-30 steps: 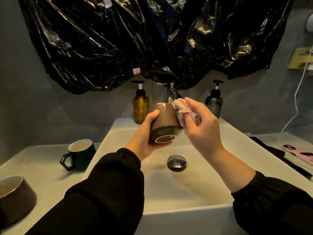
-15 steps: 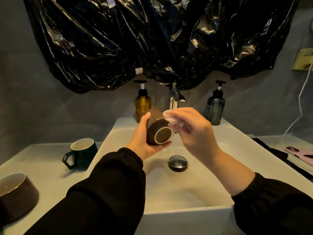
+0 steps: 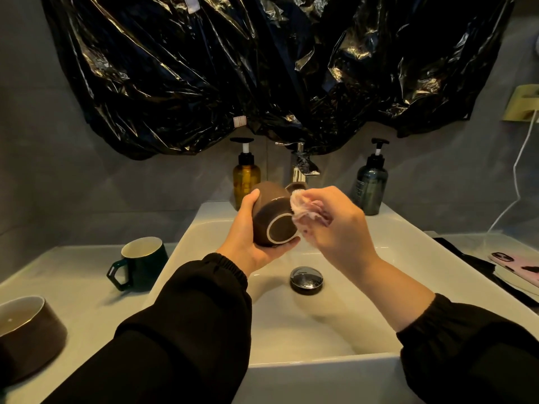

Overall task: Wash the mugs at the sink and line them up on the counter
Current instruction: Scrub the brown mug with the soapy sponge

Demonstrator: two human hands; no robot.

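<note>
A: Step in hand?
B: Scrubbing. Left hand (image 3: 248,239) curls round brown mug (image 3: 269,218), base toward camera, above sink (image 3: 320,365). Right hand (image 3: 335,228) pinches pink cloth (image 3: 306,209) against its side.
A: Next?
B: Probably rinse, then stand it by green mug (image 3: 143,263) on counter (image 3: 81,290).

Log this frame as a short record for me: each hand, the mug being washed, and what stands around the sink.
left hand: grips brown mug over the sink
brown mug: tipped, base toward camera
right hand: pinches pink cloth against the mug's base edge
counter, left: green mug upright; brown bowl at frame edge
behind basin: amber pump bottle, faucet, grey pump bottle
</note>
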